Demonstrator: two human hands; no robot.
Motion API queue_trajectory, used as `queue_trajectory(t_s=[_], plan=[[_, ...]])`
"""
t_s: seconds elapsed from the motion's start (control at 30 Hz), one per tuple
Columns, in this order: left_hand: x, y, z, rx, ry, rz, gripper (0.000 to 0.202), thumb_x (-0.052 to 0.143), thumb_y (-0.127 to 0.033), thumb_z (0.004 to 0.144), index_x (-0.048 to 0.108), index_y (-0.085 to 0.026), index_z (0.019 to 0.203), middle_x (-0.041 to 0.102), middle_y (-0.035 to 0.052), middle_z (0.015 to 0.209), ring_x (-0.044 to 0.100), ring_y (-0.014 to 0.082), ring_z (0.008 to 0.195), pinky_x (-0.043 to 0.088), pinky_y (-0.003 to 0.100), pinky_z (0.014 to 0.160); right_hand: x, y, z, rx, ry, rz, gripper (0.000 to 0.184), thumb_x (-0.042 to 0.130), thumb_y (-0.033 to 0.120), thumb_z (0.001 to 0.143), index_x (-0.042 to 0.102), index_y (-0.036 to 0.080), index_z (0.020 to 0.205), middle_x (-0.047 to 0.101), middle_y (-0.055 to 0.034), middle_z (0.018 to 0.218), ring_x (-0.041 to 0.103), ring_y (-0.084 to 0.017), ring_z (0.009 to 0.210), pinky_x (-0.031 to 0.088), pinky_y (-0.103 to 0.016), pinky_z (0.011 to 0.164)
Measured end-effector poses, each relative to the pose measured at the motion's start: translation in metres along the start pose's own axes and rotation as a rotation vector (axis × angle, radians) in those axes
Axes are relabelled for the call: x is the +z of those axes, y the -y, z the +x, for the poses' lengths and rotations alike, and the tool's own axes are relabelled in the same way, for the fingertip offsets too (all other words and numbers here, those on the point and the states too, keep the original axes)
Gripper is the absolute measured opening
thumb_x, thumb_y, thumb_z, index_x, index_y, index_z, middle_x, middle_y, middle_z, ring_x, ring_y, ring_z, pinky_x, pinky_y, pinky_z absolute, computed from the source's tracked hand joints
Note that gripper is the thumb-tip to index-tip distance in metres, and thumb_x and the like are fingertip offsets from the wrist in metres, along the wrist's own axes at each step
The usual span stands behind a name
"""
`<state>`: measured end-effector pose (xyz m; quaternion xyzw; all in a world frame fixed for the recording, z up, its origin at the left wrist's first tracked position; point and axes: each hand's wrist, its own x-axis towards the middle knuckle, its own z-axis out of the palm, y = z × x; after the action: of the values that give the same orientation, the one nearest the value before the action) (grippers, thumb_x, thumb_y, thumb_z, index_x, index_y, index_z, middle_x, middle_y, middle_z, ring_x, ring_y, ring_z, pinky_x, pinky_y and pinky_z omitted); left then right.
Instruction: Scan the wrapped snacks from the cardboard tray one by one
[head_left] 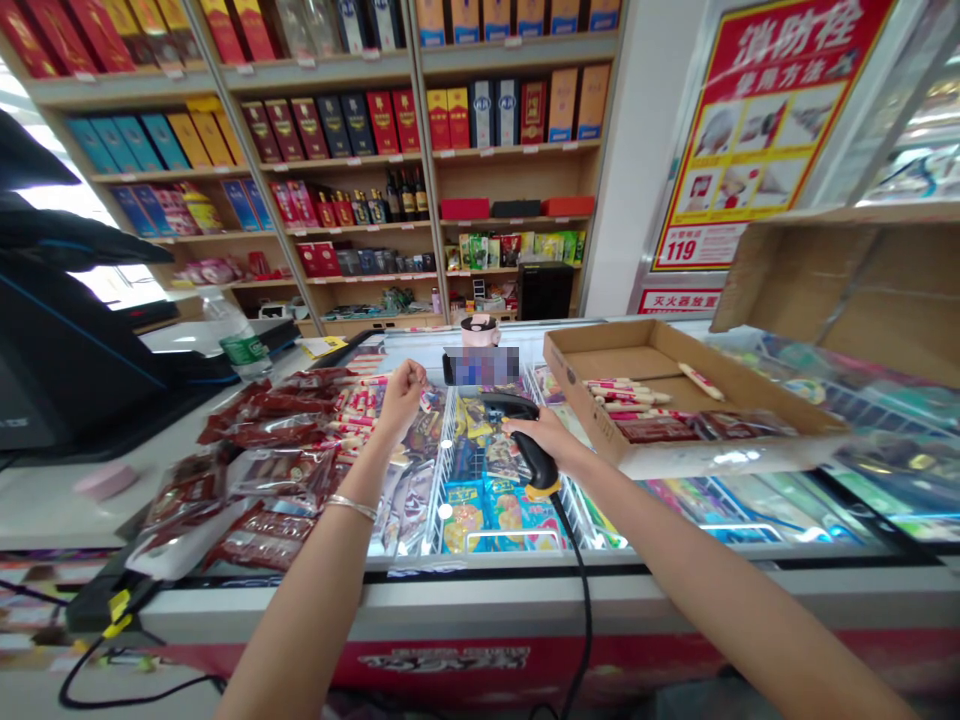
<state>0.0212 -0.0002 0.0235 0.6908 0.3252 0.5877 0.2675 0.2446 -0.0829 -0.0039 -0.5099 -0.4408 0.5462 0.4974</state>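
Note:
My right hand (541, 438) grips a black corded barcode scanner (529, 440) with a yellow collar, its head pointing up and left over a chest freezer (510, 520). My left hand (401, 400) is raised beside it, fingers curled shut over the freezer's wire divider. Nothing held in it shows clearly. A bangle circles my left wrist. Red-brown vacuum packs of snacks (262, 470) lie in a heap to the left of my left hand. Wrapped sausage sticks (352, 420) lie just beyond them.
A cardboard tray (637, 400) holding sausage sticks and packs sits right of my right hand. A black scanner cable (577, 600) hangs over the counter's front. Behind stand a pink cup (480, 330), a blurred screen (480, 365), a water bottle (236, 335) and a cash register (75, 350).

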Motion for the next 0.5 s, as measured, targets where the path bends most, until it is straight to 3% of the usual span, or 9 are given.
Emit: queue_trajectory(t_s=[0.5], plan=[[0.0017, -0.0053, -0.0017, -0.016, -0.021, 0.071, 0.010, 0.038, -0.014, 0.061, 0.035, -0.021, 0.068, 0.040, -0.0020, 0.065, 0.040, 0.0105, 0.061, 0.037, 0.024, 0.061, -0.0029, -0.0031, 0.0020, -0.020, 0.043, -0.003, 0.025, 0.067, 0.014, 0.065, 0.055, 0.013, 0.086, 0.060, -0.0012, 0.060, 0.058, -0.013, 0.043, 0.049, -0.022, 0.042]])
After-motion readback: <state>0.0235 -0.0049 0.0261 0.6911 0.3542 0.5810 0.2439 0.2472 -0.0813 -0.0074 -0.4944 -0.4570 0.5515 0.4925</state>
